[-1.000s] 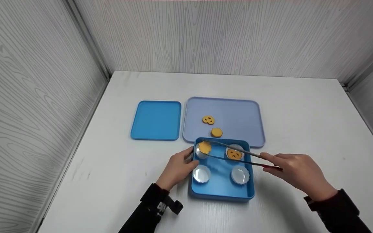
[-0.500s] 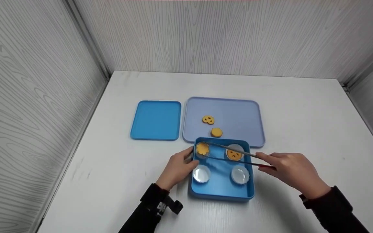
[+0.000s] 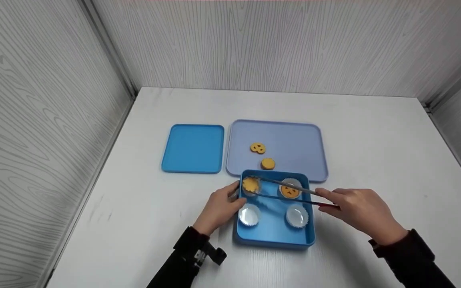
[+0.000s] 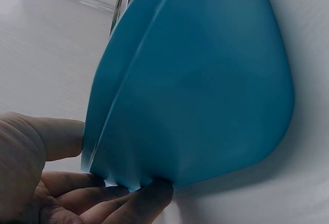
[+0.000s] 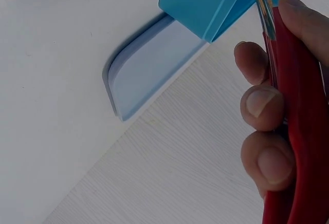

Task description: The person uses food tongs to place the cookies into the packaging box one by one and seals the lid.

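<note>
In the head view, my left hand [image 3: 221,209] holds the left side of a blue box [image 3: 272,232]; the left wrist view shows the thumb at the rim and fingers against the outer wall. My right hand [image 3: 360,212] grips metal tongs with red handles [image 5: 303,111]. Their tips reach across the box to a flower-shaped cookie [image 3: 250,184] over the far-left paper cup, one arm on each side of it. A pretzel-like cookie [image 3: 290,191] lies in the far-right cup, partly behind the tongs. Two near cups, left [image 3: 249,215] and right [image 3: 297,216], hold nothing.
Behind the box lies a lavender tray [image 3: 294,140] bearing a pretzel-shaped cookie [image 3: 257,148] and a round cookie [image 3: 267,163]. The box overlaps its near edge in this view. Left of it is a flat blue tray [image 3: 193,149]. Wood-grain panels [image 3: 234,44] border the table.
The flower-shaped cookie has shifted left and slightly down over the far-left cup, with the tongs and my right hand moving left. My left hand has stayed on the box.
</note>
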Tool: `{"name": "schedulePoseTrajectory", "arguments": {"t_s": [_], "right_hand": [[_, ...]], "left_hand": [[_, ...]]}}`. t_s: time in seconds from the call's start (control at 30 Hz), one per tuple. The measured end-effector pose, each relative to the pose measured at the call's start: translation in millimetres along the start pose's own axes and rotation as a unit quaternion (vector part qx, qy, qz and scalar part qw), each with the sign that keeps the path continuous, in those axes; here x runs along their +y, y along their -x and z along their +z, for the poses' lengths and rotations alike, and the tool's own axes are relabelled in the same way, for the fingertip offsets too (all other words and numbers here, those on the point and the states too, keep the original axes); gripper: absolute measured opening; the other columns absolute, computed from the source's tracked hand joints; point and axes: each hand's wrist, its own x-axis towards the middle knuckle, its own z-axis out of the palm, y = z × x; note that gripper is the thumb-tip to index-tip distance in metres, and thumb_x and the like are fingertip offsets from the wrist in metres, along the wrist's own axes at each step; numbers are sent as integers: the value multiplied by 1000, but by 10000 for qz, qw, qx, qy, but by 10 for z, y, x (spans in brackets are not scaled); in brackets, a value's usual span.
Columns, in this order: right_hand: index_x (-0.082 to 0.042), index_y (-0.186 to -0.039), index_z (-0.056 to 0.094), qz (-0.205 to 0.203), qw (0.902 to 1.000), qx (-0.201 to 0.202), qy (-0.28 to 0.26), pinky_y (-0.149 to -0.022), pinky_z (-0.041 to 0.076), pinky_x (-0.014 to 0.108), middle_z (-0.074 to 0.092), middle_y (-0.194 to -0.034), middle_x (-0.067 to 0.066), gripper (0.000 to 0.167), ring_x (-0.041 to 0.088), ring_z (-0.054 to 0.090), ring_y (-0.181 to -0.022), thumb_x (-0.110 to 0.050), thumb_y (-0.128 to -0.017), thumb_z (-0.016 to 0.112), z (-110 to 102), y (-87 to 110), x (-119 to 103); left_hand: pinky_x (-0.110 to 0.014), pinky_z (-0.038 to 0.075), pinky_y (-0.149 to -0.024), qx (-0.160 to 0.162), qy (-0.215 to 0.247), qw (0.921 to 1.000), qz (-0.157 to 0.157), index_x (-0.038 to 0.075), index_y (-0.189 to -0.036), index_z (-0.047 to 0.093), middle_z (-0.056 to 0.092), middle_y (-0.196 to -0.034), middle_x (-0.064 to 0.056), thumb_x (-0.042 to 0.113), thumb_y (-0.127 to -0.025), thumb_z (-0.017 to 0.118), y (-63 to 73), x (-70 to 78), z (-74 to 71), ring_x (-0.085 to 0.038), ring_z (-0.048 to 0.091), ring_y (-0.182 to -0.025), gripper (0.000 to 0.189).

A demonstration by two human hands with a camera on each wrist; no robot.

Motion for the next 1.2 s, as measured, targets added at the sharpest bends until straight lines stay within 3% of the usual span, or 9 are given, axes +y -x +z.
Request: {"name": "schedulePoseTrajectory", "arguments": {"t_s": [0.57,1.2], "right_hand": [[-22,-118,78,139,9998,-128,-76,-52,52,21,74,-75,-2,45,8,64,-57,-26,-75,92,-50,8,23],[-21,-117,79,-153,9979,608,-130,-46,44,19,69,-68,-8,50,2,55,-52,-23,-69,95,-78,110,129]], "left_hand": [[-46,36,-119,-6,-8,10000,-32,7,-158,38,44,-158,-12,26,-100,62,-6,21,-2,-31,44,-144,65],[-46,35,-119,-37,-11,10000,-80,9,-158,38,44,-159,-11,27,-101,62,-5,15,0,-30,43,-145,65]]}}
